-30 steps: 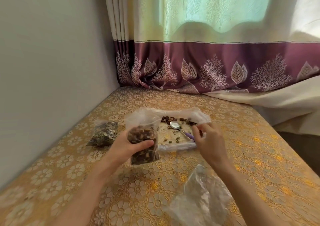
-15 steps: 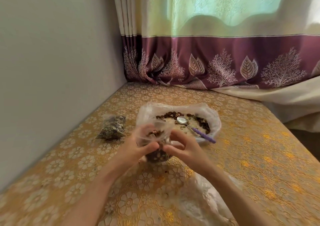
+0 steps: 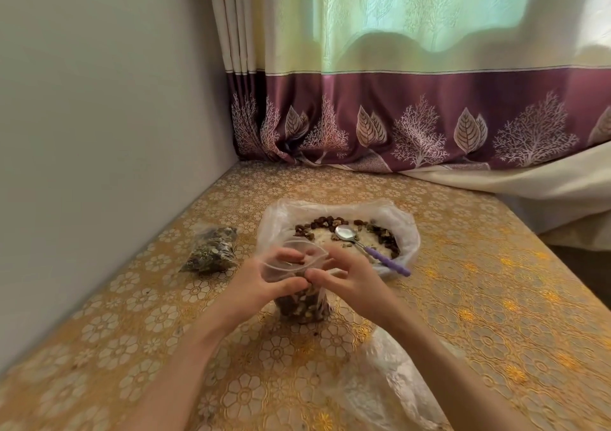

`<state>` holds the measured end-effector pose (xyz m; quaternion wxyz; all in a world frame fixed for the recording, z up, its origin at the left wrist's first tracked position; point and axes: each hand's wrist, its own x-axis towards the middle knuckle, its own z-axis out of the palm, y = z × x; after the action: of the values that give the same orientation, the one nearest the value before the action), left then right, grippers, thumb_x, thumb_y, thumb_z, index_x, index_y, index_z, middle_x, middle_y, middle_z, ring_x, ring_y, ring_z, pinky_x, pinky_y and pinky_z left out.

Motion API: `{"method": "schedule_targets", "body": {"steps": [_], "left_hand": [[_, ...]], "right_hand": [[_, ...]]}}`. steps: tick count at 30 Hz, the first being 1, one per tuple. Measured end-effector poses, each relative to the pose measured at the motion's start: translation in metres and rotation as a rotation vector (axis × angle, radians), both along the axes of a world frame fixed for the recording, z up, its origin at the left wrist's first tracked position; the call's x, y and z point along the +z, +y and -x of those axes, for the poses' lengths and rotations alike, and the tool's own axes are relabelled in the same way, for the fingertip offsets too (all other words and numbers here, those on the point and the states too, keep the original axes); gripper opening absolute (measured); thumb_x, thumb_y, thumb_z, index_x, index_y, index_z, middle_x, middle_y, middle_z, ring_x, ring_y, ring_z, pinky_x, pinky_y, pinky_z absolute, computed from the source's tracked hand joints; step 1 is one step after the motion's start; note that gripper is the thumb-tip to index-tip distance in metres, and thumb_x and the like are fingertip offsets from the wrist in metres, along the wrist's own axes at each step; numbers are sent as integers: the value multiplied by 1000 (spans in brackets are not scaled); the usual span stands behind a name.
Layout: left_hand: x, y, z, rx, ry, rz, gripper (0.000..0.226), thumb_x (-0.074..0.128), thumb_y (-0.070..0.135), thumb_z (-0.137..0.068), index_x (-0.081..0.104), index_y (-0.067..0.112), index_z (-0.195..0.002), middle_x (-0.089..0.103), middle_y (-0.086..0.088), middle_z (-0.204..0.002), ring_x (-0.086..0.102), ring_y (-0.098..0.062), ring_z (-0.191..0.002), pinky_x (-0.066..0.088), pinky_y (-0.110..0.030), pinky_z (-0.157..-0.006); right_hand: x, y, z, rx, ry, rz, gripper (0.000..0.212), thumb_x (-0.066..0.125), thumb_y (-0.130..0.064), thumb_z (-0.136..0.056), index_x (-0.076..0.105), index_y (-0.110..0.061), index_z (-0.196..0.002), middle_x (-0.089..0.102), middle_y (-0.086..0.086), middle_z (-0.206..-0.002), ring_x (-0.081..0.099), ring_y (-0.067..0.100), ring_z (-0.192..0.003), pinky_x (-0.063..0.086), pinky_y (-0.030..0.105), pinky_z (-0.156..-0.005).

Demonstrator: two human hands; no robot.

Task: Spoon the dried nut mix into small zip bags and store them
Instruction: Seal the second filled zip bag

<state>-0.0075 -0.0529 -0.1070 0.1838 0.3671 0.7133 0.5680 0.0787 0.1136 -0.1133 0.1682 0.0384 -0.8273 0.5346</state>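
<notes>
A small clear zip bag [image 3: 302,306] half full of brown nut mix stands on the table in front of me. My left hand [image 3: 261,278] grips its upper left side, thumb across the front. My right hand [image 3: 344,273] pinches the open top edge from the right. Behind them a large clear bag [image 3: 405,229] lies spread open, with a ring of dried nut mix [image 3: 383,235] inside. A metal spoon with a purple handle [image 3: 370,249] rests in that bag, bowl up, handle pointing right.
A filled, closed zip bag [image 3: 211,250] lies at the left by the wall. A heap of clear plastic bags [image 3: 396,381] sits at the near right under my right forearm. The gold floral tablecloth [image 3: 496,315] ends at the curtain [image 3: 413,116] behind.
My right hand let go of the spoon, leaving it in the large bag, and came to the small bag's top. The small bag came down from the air onto the table.
</notes>
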Motion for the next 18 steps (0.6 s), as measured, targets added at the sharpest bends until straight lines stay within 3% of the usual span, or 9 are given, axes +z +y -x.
{"method": "schedule_targets", "body": {"steps": [2,6,10,13,15,18], "left_hand": [[1,3,2,20,-19,-40,38,75,29,-63,68,20,-100,72,7,-101,67,-7,-97,53,-19,-78],[4,8,4,140,13,-178,16,74,32,-64,76,25,-78,74,6,-86,67,-4,-86,48,-11,-68],[2,9,6,268,-10,-306,25,72,37,-63,74,17,-77,73,0,-79,68,-10,-81,49,-12,-66],[0,4,5,307,15,-372,23,68,42,-66,74,20,-72,73,-1,-72,68,-7,-74,49,-11,-66],[0,0,5,350,20,-390,23,67,43,-67,74,22,-70,73,-2,-70,69,-8,-74,50,-18,-72],[-1,-3,6,402,0,-393,26,66,47,-68,73,22,-72,73,-3,-70,70,-11,-77,49,-33,-81]], "right_hand": [[3,-1,3,-48,26,13,12,63,-18,-88,68,-25,-97,70,-1,-95,64,17,-91,55,38,-83],[12,-4,8,-63,64,204,13,63,-23,-86,74,-19,-91,73,-5,-83,65,9,-85,51,23,-76],[12,-2,11,-31,48,384,27,59,-24,-85,73,-2,-92,73,13,-87,68,20,-84,54,28,-79],[15,4,9,9,44,507,26,58,-27,-81,71,-5,-87,73,11,-80,69,18,-75,54,22,-69],[19,10,6,-12,89,568,25,58,-29,-80,68,-6,-86,73,9,-77,70,18,-72,55,22,-65],[19,10,6,-4,36,472,33,63,-34,-75,64,-13,-100,74,3,-90,70,15,-86,55,23,-73]]}}
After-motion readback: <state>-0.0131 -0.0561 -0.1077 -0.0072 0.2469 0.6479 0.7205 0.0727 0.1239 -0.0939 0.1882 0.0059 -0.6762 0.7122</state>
